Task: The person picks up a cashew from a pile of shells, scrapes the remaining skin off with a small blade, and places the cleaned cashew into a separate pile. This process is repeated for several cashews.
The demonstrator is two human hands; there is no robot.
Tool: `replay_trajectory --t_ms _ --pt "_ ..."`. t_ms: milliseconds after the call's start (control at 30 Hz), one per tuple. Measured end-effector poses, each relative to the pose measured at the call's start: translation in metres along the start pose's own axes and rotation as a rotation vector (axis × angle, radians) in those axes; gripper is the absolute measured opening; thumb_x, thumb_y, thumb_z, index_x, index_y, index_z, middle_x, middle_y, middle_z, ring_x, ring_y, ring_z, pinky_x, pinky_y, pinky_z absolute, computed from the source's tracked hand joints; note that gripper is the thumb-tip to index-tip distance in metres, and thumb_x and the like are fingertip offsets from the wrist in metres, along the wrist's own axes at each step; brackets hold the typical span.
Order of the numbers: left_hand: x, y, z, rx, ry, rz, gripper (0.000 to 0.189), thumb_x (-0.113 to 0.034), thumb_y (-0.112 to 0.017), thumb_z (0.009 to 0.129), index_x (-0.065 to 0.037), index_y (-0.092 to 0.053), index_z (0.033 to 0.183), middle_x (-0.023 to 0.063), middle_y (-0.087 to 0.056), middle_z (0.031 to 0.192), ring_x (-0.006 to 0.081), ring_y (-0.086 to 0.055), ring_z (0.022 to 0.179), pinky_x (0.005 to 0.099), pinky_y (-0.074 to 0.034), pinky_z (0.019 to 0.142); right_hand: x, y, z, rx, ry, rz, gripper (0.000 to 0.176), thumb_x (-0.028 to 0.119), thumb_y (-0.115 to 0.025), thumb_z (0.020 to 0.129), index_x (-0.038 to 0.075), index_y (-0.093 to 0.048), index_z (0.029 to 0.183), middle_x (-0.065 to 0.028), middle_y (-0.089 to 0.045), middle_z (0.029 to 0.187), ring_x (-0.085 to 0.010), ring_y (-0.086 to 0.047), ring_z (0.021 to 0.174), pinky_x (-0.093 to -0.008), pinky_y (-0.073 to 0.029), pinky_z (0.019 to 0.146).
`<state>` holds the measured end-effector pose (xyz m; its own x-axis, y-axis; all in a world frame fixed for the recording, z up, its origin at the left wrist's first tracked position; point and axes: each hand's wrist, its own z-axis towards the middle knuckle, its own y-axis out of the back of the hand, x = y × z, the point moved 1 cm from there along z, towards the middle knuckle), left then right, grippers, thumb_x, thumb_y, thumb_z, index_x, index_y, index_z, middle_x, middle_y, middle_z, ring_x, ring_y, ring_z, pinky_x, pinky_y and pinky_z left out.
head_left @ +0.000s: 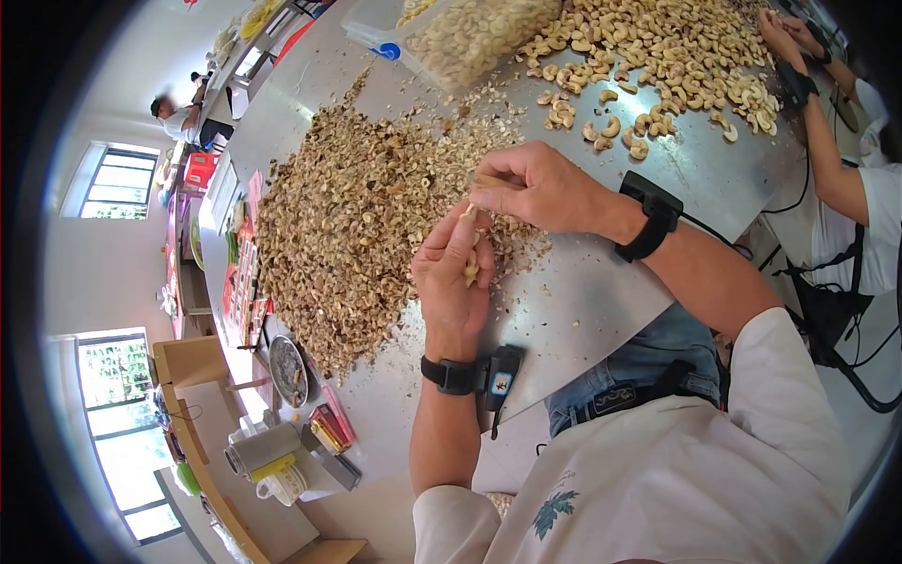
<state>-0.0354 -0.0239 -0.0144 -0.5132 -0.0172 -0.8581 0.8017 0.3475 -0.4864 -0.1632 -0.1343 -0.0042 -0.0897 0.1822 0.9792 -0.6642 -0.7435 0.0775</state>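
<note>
Cashew [472,268] half-hidden in the left hand [454,282] — clear tub [451,33] cut off at the top edge.

Steel table [601,310], heap of cashew shells [348,216], peeled cashews [658,56], plastic tub [451,38]

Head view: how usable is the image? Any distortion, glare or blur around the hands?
Head view: strong fisheye bending, black vignette at the edges, scene tilted; window at the frame's lower left blown out; soft sheen on the metal table, no harsh glare; left hand, right hand and the cashew between them are sharp.
</note>
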Motion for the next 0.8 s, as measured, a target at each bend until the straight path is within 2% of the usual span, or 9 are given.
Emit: replay_trajectory --t_ms 100,200,300,533,800 --pt "-0.005 -0.004 -0.001 -0.002 0.007 -0.094 0.027 -0.016 -0.053 0.094 0.002 -0.056 0.115 0.0082 -0.062 0.086 0.0082 -0.048 0.053 0.0182 -0.034 0.041 0.005 0.001 -0.001 0.035 -0.004 0.039 0.017 0.015 -0.061 0.088 0.003 -0.059 0.077 0.0048 -0.051 0.063 -0.0022 -0.043 0.054 -0.0214 -0.034 0.047" --pt "-0.004 0.006 0.002 0.105 0.013 -0.133 0.024 -0.016 -0.052 0.094 0.000 -0.056 0.112 0.0065 -0.061 0.083 0.0083 -0.049 0.052 0.0179 -0.035 0.040 0.002 -0.001 0.000 0.140 0.041 0.028 0.019 0.018 -0.061 0.089 0.003 -0.060 0.077 0.0044 -0.051 0.060 -0.0031 -0.042 0.052 -0.0228 -0.033 0.047" --pt "-0.006 0.004 0.001 -0.041 -0.024 -0.101 0.028 -0.021 -0.052 0.095 0.003 -0.058 0.109 0.0076 -0.062 0.084 0.0092 -0.045 0.048 0.0203 -0.032 0.040 0.016 0.001 -0.004 0.216 -0.001 0.004 0.023 0.022 -0.059 0.090 0.003 -0.061 0.078 0.0032 -0.049 0.057 -0.0043 -0.041 0.051 -0.0236 -0.032 0.047" --pt "-0.009 0.008 0.003 0.027 -0.059 -0.186 0.025 -0.018 -0.052 0.095 0.002 -0.059 0.109 0.0092 -0.062 0.084 0.0100 -0.046 0.048 0.0203 -0.033 0.039 0.007 0.006 -0.003 0.348 0.025 -0.103 0.029 0.025 -0.054 0.093 0.002 -0.061 0.076 0.0024 -0.046 0.055 -0.0066 -0.041 0.052 -0.0243 -0.033 0.049" --pt "-0.009 0.010 0.004 0.046 -0.060 -0.200 0.023 -0.017 -0.053 0.094 0.001 -0.060 0.107 0.0109 -0.063 0.087 0.0103 -0.048 0.049 0.0199 -0.034 0.040 0.008 0.006 -0.004 0.419 -0.040 -0.030 0.032 0.024 -0.054 0.093 0.004 -0.057 0.069 0.0028 -0.045 0.053 -0.0064 -0.041 0.051 -0.0241 -0.033 0.048"
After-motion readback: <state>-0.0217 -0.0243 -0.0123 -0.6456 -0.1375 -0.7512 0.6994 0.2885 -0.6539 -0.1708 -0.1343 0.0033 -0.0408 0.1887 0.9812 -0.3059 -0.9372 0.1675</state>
